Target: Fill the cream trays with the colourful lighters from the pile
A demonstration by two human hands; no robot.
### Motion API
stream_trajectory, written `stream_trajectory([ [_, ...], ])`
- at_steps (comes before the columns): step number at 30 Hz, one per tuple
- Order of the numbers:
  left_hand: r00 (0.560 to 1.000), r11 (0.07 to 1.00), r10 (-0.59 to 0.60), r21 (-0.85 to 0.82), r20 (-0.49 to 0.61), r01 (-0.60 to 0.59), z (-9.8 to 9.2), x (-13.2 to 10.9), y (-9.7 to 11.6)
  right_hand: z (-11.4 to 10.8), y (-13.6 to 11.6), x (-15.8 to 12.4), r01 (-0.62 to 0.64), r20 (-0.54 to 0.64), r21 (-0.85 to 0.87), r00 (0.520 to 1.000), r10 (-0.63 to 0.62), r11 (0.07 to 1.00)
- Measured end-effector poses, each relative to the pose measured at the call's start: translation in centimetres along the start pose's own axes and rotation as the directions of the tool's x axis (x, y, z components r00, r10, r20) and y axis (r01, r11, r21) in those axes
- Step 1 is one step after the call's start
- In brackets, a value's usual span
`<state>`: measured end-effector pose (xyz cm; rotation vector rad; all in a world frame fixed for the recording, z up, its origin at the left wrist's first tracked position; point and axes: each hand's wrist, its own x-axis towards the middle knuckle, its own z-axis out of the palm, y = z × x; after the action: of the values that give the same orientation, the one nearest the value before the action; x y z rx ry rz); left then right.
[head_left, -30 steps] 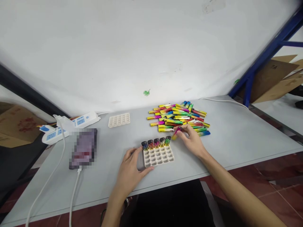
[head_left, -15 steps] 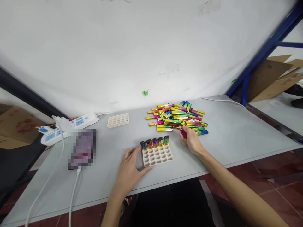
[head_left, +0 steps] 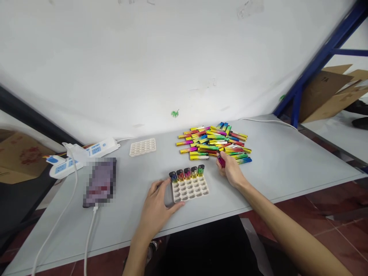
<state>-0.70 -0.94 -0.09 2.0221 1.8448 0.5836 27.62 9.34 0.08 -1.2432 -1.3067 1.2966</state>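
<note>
A cream tray [head_left: 190, 190] with many small wells lies near the table's front edge. Several colourful lighters [head_left: 186, 173] stand upright in its far row. My left hand [head_left: 156, 207] rests against the tray's left side, fingers spread along its edge. My right hand [head_left: 230, 170] is just right of the tray, at the near edge of a heap of colourful lighters [head_left: 214, 142]. Its fingers are closed around a magenta lighter [head_left: 221, 160].
A second cream tray [head_left: 143, 147] lies farther back. A phone [head_left: 100, 181] with a white cable lies at left, beside a white and blue power strip [head_left: 83, 153]. A white wall rises behind the table [head_left: 287, 161]. Blue shelving and cardboard stand at right.
My right hand has closed on a magenta lighter at the heap's near edge and lifted it slightly. My left hand has stayed against the tray.
</note>
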Motion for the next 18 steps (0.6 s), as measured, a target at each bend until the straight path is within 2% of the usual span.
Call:
stream_trajectory([
  [3, 1.000, 1.000, -0.004, -0.002, -0.005, 0.004, 0.0, 0.0, 0.1, 0.0, 0.1, -0.1, -0.008, -0.052, 0.022, 0.999, 0.009, 1.000],
  [8, 1.000, 1.000, -0.024, -0.003, 0.016, 0.024, -0.2, 0.1, 0.3, 0.1, 0.0, 0.0, -0.035, -0.049, 0.062, 0.998, 0.039, 0.997],
  [10, 1.000, 1.000, -0.024, -0.012, 0.012, 0.024, -0.3, 0.1, 0.4, 0.4, -0.2, -0.2, -0.010, -0.039, 0.058, 0.999, 0.012, 0.998],
  [14, 1.000, 1.000, -0.018, -0.025, -0.010, 0.018, -0.3, 0.1, 0.4, 0.7, -1.0, -1.2, 0.207, -0.029, -0.153, 0.977, -0.213, 0.966],
  [18, 1.000, 1.000, -0.006, -0.024, -0.014, 0.005, -0.1, 0.1, 0.2, 0.7, -3.0, -3.0, 0.392, 0.002, -0.402, 0.904, -0.427, 0.828],
])
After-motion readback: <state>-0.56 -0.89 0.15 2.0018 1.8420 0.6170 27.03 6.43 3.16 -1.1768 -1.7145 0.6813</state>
